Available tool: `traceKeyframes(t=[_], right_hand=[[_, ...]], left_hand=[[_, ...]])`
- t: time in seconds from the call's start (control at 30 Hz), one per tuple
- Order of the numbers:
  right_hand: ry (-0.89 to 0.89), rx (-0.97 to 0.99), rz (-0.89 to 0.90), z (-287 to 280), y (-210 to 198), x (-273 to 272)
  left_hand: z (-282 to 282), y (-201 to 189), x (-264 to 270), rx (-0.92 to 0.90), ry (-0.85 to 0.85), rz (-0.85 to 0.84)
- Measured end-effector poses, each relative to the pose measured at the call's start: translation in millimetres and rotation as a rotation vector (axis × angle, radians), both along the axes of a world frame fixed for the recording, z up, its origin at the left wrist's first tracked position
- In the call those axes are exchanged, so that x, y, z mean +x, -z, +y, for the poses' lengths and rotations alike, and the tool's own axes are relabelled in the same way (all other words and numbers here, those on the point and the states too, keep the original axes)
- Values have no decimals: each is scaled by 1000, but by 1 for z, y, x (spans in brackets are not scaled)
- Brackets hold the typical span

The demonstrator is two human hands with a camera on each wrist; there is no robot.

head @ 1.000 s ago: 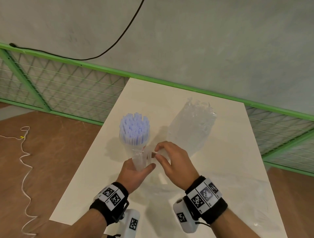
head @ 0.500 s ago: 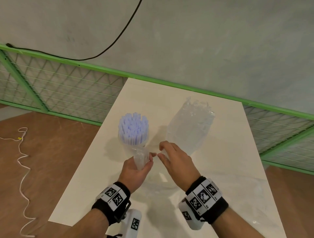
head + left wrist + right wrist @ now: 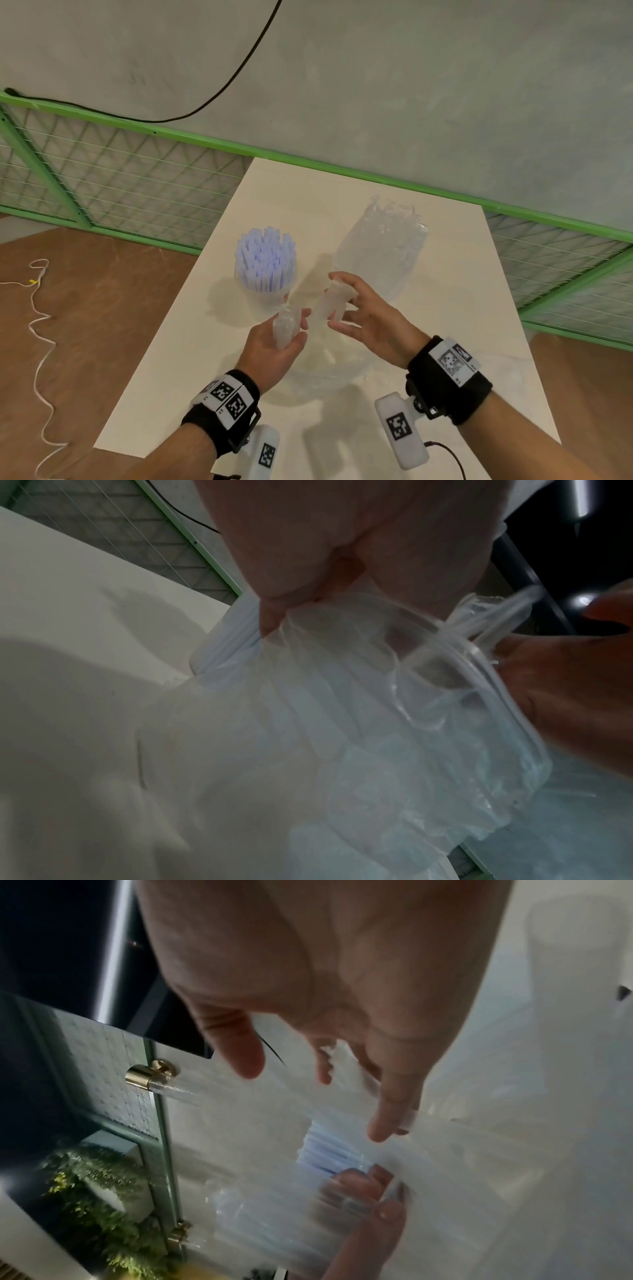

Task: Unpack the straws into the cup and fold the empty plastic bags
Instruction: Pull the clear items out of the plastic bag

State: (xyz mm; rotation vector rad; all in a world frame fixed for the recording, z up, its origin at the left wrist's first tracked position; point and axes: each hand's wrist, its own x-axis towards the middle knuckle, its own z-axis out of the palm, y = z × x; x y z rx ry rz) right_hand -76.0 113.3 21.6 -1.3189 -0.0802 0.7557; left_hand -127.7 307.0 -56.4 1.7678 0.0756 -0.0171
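A clear cup (image 3: 263, 301) full of pale lilac straws (image 3: 265, 255) stands on the white table (image 3: 462, 325). Just in front of it my left hand (image 3: 289, 330) grips the bunched end of an empty clear plastic bag (image 3: 320, 308); the rest of this bag sags onto the table below. In the left wrist view the left hand's fingers (image 3: 274, 607) pinch the gathered film of that bag (image 3: 342, 696). My right hand (image 3: 346, 303) is beside it with fingers spread and nearly straight, its fingertips (image 3: 380, 1131) touching the bag's upper part.
A second crumpled clear bag (image 3: 380, 253) lies at the back right of the table. A green mesh fence (image 3: 120, 178) runs behind the table below a grey wall. A white cord (image 3: 41, 325) trails on the brown floor to the left.
My right hand has let go of its pinch and spread its fingers, shifting right and up. The bag is now drawn out between the two hands. The left hand keeps its grip.
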Motion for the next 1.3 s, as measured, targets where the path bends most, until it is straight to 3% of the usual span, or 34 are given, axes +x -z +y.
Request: traceKeyframes(t=[0.17, 0.3, 0.4, 0.67, 0.83, 1.0, 1.17, 1.3], right_hand=[[-211, -300, -332, 3, 13, -2], [-64, -478, -608, 14, 26, 0], [20, -546, -689, 18, 36, 2], [184, -601, -648, 30, 39, 5], [75, -728, -725, 13, 26, 11], [27, -689, -701, -21, 16, -11], [261, -559, -696, -45, 31, -51], [455, -544, -499, -49, 68, -74]], left_hand=[[-1, -2, -1, -5, -32, 0], [0, -3, 0, -3, -66, 30], [0, -4, -1, 6, -65, 31], [-3, -9, -3, 21, -63, 30], [1, -5, -1, -7, -32, 39], [2, -1, -1, -22, -30, 52], [0, -2, 0, -7, -40, 67], [-2, -5, -1, -15, -51, 101]])
